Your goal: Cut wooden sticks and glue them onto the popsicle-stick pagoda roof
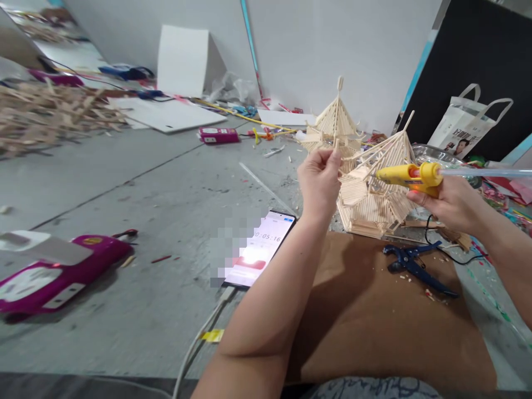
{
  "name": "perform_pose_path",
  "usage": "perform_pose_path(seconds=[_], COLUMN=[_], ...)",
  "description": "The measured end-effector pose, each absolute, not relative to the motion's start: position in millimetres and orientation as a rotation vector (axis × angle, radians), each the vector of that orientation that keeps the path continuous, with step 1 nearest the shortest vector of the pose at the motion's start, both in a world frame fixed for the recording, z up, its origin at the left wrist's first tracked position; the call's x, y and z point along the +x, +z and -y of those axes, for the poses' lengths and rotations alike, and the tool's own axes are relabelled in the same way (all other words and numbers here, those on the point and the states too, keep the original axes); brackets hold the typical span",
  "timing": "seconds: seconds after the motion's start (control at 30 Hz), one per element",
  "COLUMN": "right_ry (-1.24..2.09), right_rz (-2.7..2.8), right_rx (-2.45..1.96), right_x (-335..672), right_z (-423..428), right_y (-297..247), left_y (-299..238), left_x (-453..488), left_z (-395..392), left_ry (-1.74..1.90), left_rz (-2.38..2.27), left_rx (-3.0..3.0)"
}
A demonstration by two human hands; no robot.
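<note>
My left hand (319, 178) is closed in a pinch, with the tip of a thin wooden stick (336, 143) showing above the fingers. In my right hand (455, 206) is a yellow hot glue gun (405, 174); a clear glue stick (477, 173) juts from its back. The nozzle points left at the near pavilion model (376, 208), which is built of pale wooden sticks and has a sloped, pointed roof. Its nozzle lies close to the roof sticks; whether they touch I cannot tell. Behind rises a second stick model (337, 116) with a peaked roof, partly covered by my left hand.
Blue pliers (415, 269) lie on a brown board (386, 321). Left of my forearm is a phone (266, 244) with a timer display. Purple power strips (100, 252) and a heap of wooden sticks (54, 113) are on the grey floor. A white bag (461, 127) stands at right.
</note>
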State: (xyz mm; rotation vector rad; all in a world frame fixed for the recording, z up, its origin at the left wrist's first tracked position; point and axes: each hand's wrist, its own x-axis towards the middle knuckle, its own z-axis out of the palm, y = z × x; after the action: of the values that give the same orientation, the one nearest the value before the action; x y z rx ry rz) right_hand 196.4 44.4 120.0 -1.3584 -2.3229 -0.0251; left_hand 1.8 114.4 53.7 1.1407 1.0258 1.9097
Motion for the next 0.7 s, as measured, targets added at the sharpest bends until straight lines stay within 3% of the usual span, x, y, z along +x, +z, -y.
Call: perform_pose_path(seconds=[0.7], right_ry=[-0.173], right_rz=[2.385], right_rx=[-1.430], right_x=[189.7], right_z=[-47.1], right_y=[125.8], left_y=[57.3], left_x=[-4.4], left_z=[-112.4], left_ry=[1.584], left_rz=[-1.174], left_rx=[1.398])
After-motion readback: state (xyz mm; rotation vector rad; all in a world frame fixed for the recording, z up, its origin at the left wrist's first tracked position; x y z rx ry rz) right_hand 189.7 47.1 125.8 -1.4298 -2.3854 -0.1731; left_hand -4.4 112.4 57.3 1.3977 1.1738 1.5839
